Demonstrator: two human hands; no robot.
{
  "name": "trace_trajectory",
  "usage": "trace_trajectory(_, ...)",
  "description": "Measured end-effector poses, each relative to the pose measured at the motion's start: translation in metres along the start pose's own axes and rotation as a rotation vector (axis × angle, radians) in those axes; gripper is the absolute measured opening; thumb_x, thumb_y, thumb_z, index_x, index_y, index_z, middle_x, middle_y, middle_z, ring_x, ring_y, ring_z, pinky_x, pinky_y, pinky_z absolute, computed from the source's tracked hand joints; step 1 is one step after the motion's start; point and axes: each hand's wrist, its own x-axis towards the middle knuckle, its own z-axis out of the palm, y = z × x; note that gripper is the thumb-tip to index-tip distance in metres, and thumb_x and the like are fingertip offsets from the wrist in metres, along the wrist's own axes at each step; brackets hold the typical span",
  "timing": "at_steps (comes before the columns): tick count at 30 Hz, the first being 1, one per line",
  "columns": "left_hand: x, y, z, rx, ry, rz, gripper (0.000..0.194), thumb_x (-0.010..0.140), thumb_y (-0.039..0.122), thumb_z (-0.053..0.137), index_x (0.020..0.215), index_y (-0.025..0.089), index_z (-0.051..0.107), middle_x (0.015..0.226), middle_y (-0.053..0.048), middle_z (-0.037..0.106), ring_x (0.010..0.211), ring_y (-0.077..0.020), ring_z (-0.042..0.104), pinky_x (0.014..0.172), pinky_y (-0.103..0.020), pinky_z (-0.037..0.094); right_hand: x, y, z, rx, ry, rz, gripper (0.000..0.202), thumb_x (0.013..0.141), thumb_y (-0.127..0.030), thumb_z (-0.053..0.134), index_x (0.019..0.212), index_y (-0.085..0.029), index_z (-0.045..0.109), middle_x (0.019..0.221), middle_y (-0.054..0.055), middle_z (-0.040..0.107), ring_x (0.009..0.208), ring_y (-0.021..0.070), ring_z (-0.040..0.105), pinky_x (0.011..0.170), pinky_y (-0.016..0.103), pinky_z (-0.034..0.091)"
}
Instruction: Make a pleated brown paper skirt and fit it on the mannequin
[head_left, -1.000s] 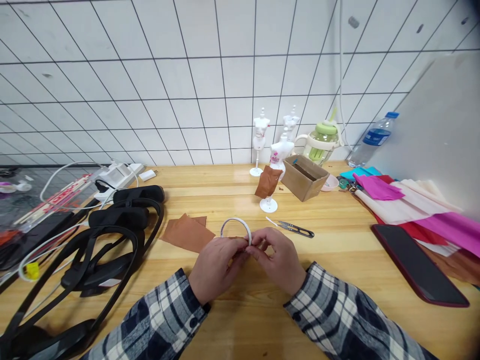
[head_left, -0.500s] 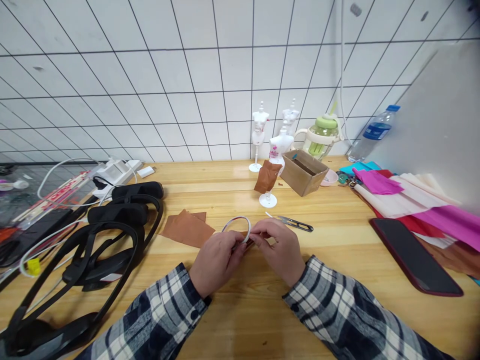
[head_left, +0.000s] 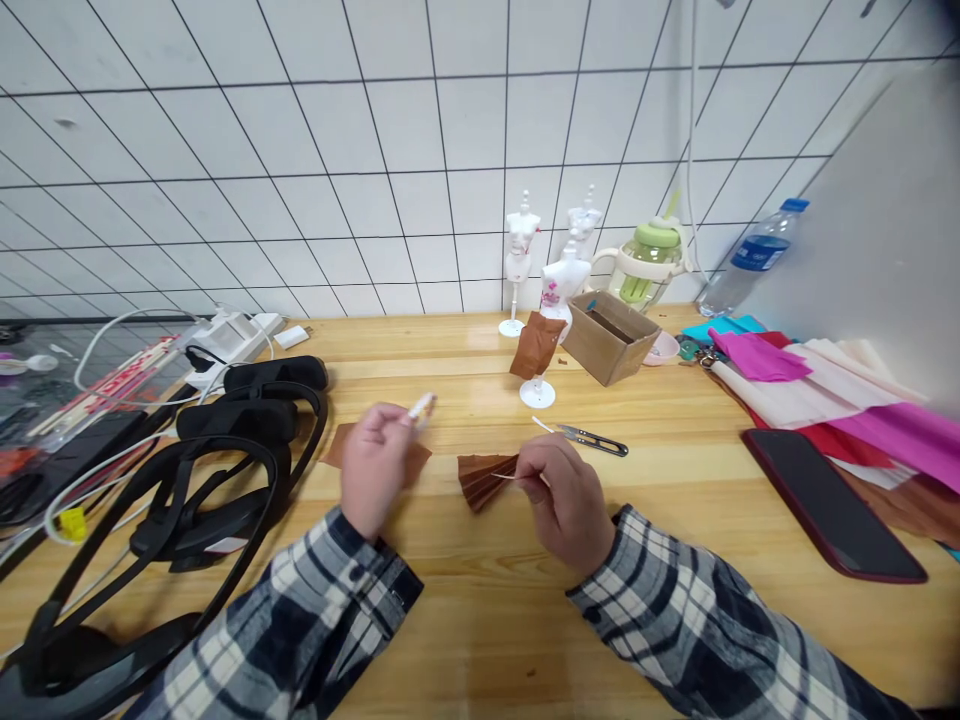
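My left hand [head_left: 375, 465] is raised over flat brown fabric pieces [head_left: 417, 462] and pinches a roll of narrow white tape [head_left: 423, 407], seen blurred and nearly edge-on. My right hand [head_left: 564, 495] is closed at the right end of a pleated brown fabric piece [head_left: 484, 482], whose folds fan out to the left on the table. A thin white strip [head_left: 504, 476] runs from the right fingertips across the pleats. Just beyond that hand lie black thread snips [head_left: 596, 441] and a small white scrap [head_left: 541, 424].
Small white dress forms [head_left: 521, 250] stand at the back, one with brown fabric on it. Near them are a cardboard box [head_left: 611, 340] and a green-lidded cup [head_left: 651, 260]. A phone [head_left: 832, 505] and coloured fabrics [head_left: 847, 390] lie right; black headsets [head_left: 225, 480] lie left.
My left hand has moved left and up with the tape roll, away from my right hand. The pleated brown fabric, mostly hidden before, now shows between the hands.
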Motion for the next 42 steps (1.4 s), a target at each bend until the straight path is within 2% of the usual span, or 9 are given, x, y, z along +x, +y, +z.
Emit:
trace_trajectory(3, 0.027, -0.018, -0.012, 0.208, 0.068, 0.127, 0.025, 0.086, 0.04, 0.051, 0.089, 0.019, 0.064, 0.072, -0.001, 0.062, 0.067, -0.0167, 0.055, 0.062, -0.027, 0.042, 0.004, 0.007, -0.003, 0.017, 0.043, 0.077, 0.013, 0.094, -0.022, 0.046, 0.083, -0.022, 0.051, 0.079, 0.002, 0.056, 0.075, 0.0162, 0.052, 0.069, 0.029, 0.042)
trace_trajectory(8, 0.039, -0.04, -0.011, 0.612, -0.323, 0.265, 0.028, 0.084, 0.04, 0.056, 0.096, 0.019, 0.07, 0.085, -0.007, 0.067, 0.084, -0.0247, 0.06, 0.079, -0.036, 0.044, 0.005, 0.022, 0.003, 0.053, 0.002, 0.232, 0.016, 0.096, -0.025, 0.044, 0.081, -0.021, 0.05, 0.078, 0.0, 0.051, 0.071, 0.0146, 0.049, 0.066, 0.027, 0.04)
trace_trajectory(12, 0.021, -0.023, -0.002, 0.586, -0.164, 0.341, 0.038, 0.089, 0.045, 0.053, 0.115, 0.02, 0.064, 0.101, -0.009, 0.065, 0.099, -0.0267, 0.056, 0.09, -0.041, 0.04, 0.004, 0.026, 0.005, 0.019, -0.032, 0.227, 0.015, 0.095, -0.025, 0.044, 0.082, -0.021, 0.049, 0.078, 0.0, 0.051, 0.074, 0.0153, 0.049, 0.068, 0.028, 0.039)
trace_trajectory(17, -0.014, 0.012, 0.009, 0.3, -0.474, 0.529, 0.029, 0.086, 0.047, 0.059, 0.1, 0.024, 0.069, 0.093, -0.005, 0.067, 0.091, -0.0225, 0.058, 0.084, -0.038, 0.038, 0.002, 0.025, 0.008, -0.006, -0.121, 0.254, 0.01, 0.094, -0.023, 0.045, 0.085, -0.021, 0.05, 0.083, 0.001, 0.054, 0.077, 0.0161, 0.05, 0.07, 0.029, 0.039)
trace_trajectory(21, -0.028, 0.016, 0.019, 0.185, -0.544, 0.515, 0.022, 0.089, 0.041, 0.057, 0.096, 0.024, 0.069, 0.082, -0.002, 0.066, 0.08, -0.0188, 0.057, 0.079, -0.035, 0.037, 0.001, 0.025, 0.012, -0.014, -0.18, 0.297, 0.009, 0.093, -0.021, 0.046, 0.086, -0.021, 0.05, 0.084, 0.001, 0.055, 0.077, 0.0163, 0.051, 0.07, 0.029, 0.04)
trace_trajectory(27, -0.025, 0.008, 0.021, 0.216, -0.387, 0.39, 0.025, 0.086, 0.042, 0.061, 0.078, 0.018, 0.06, 0.071, -0.001, 0.057, 0.072, -0.0173, 0.051, 0.071, -0.032, 0.037, 0.0, 0.025, 0.012, 0.009, -0.186, 0.285, 0.009, 0.093, -0.022, 0.046, 0.085, -0.02, 0.05, 0.082, 0.001, 0.055, 0.076, 0.0159, 0.05, 0.069, 0.028, 0.04)
trace_trajectory(30, -0.023, 0.006, 0.02, 0.225, -0.446, 0.422, 0.021, 0.086, 0.04, 0.062, 0.09, 0.019, 0.064, 0.076, -0.002, 0.06, 0.076, -0.0182, 0.053, 0.074, -0.033, 0.037, 0.0, 0.026, 0.013, 0.009, -0.211, 0.305, 0.009, 0.093, -0.022, 0.046, 0.085, -0.02, 0.05, 0.082, 0.001, 0.055, 0.077, 0.0162, 0.05, 0.069, 0.029, 0.039)
trace_trajectory(36, -0.023, 0.007, 0.024, 0.166, -0.532, 0.459, 0.02, 0.089, 0.033, 0.059, 0.075, 0.018, 0.063, 0.068, -0.001, 0.059, 0.07, -0.0156, 0.051, 0.07, -0.031, 0.036, 0.0, 0.024, 0.014, 0.026, -0.232, 0.322, 0.007, 0.09, -0.02, 0.05, 0.084, -0.02, 0.052, 0.081, 0.001, 0.055, 0.075, 0.0153, 0.05, 0.068, 0.028, 0.04)
trace_trajectory(42, -0.024, 0.012, 0.023, -0.058, -0.623, 0.182, 0.027, 0.088, 0.038, 0.057, 0.072, 0.017, 0.06, 0.07, -0.001, 0.06, 0.069, -0.0149, 0.053, 0.068, -0.028, 0.042, 0.003, 0.027, 0.014, 0.085, -0.182, 0.474, 0.005, 0.086, -0.023, 0.054, 0.083, -0.02, 0.056, 0.076, -0.001, 0.058, 0.062, 0.0127, 0.049, 0.057, 0.025, 0.041)
